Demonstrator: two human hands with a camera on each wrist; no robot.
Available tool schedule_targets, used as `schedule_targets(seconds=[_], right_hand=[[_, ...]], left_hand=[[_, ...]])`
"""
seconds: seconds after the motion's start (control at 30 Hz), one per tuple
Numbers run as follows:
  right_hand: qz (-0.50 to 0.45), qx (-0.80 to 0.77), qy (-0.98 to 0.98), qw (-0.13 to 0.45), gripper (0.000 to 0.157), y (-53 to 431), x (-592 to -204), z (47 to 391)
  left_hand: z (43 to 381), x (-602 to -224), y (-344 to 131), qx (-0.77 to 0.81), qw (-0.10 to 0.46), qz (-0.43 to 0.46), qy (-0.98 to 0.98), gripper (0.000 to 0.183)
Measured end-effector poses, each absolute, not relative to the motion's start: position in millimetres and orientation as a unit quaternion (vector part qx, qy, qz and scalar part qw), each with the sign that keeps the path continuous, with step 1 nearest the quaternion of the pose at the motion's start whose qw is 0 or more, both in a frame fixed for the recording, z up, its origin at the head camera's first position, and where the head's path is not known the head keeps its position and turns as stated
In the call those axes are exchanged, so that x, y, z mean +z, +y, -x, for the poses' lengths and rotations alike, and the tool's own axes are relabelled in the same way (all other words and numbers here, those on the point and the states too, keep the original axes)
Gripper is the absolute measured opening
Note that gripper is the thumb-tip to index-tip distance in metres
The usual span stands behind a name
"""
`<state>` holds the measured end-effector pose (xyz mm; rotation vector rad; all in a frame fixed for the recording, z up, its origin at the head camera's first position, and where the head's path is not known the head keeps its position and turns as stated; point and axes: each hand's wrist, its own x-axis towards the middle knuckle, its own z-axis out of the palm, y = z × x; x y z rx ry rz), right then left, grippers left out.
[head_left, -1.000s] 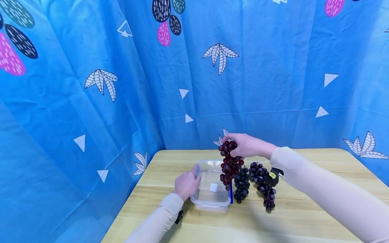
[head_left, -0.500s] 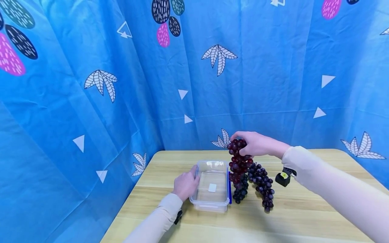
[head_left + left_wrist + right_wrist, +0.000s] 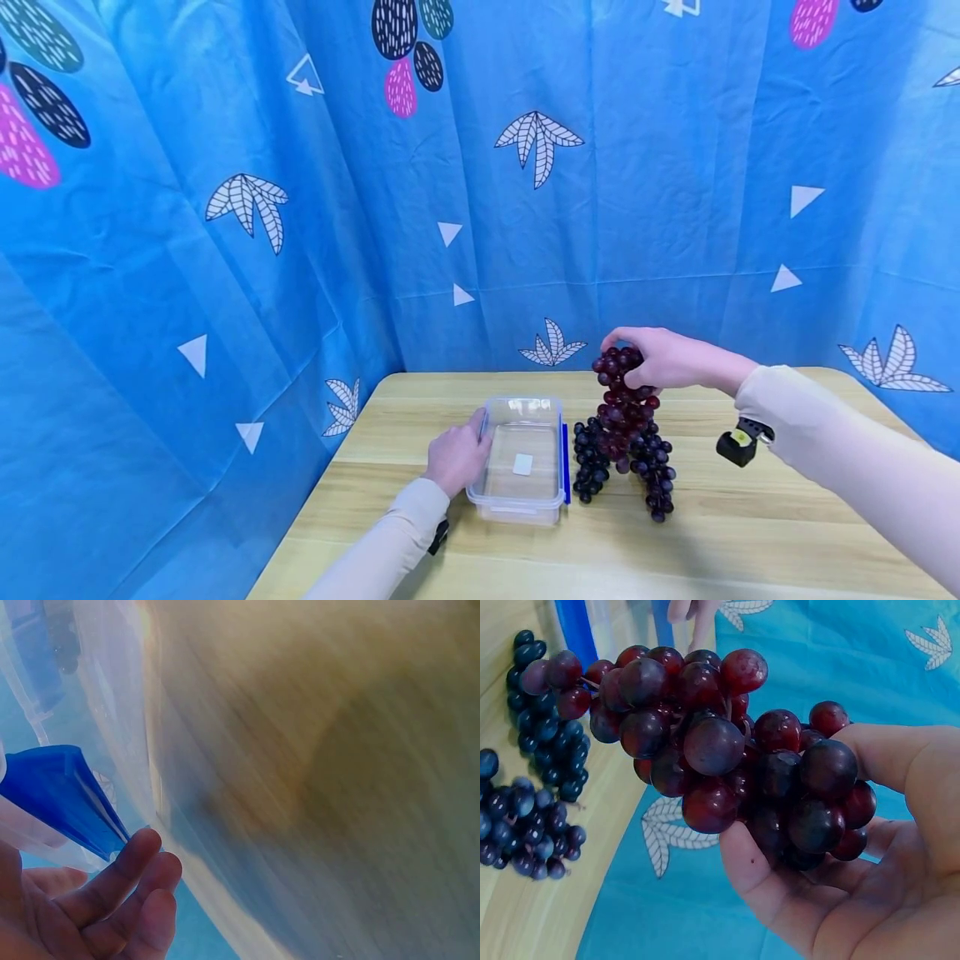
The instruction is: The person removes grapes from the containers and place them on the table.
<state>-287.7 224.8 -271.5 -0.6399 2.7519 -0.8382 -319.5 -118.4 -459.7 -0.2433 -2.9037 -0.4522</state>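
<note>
My right hand (image 3: pixel 671 357) grips the upper end of a dark red grape bunch (image 3: pixel 626 408) and holds it up over the table. In the right wrist view, thumb and fingers close round the red grapes (image 3: pixel 697 735). Behind and below it lie a blackish grape bunch (image 3: pixel 591 467) and a purple grape bunch (image 3: pixel 654 475), the latter partly hidden. My left hand (image 3: pixel 457 454) holds the left side of a clear plastic food box (image 3: pixel 517 503), which stands lidless. In the left wrist view, its fingers (image 3: pixel 150 900) are curled beside the box's blue latch flap (image 3: pixel 64 795).
A blue latch flap (image 3: pixel 566 465) hangs along the box's right side, close to the blackish grapes. The light wooden table (image 3: pixel 750 517) ends at a blue patterned curtain (image 3: pixel 675 208) behind and to the left.
My right hand has carried the red grapes to the right, from over the box's right edge to in front of the two dark bunches. The left hand stays on the box.
</note>
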Motion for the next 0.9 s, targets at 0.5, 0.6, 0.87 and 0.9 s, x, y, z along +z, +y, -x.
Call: schedule_targets(seconds=[0.5, 0.6, 0.87, 0.9], right_hand=[[0.203, -0.282, 0.929, 0.128, 0.057, 260.3, -280.6, 277.8], [0.196, -0.293, 0.925, 0.139, 0.058, 266.1, -283.7, 276.0], [0.188, -0.298, 0.924, 0.146, 0.059, 282.2, -295.1, 272.1], [0.188, -0.298, 0.924, 0.145, 0.059, 284.3, -296.4, 271.5]], left_hand=[[320.6, -462.3, -120.2, -0.154, 0.093, 0.083, -0.98, 0.055], [320.5, -462.9, -120.9, -0.161, 0.089, 0.083, -0.979, 0.056], [322.3, -464.3, -121.9, -0.159, 0.095, 0.082, -0.979, 0.055], [322.8, -464.4, -121.8, -0.159, 0.095, 0.081, -0.979, 0.055]])
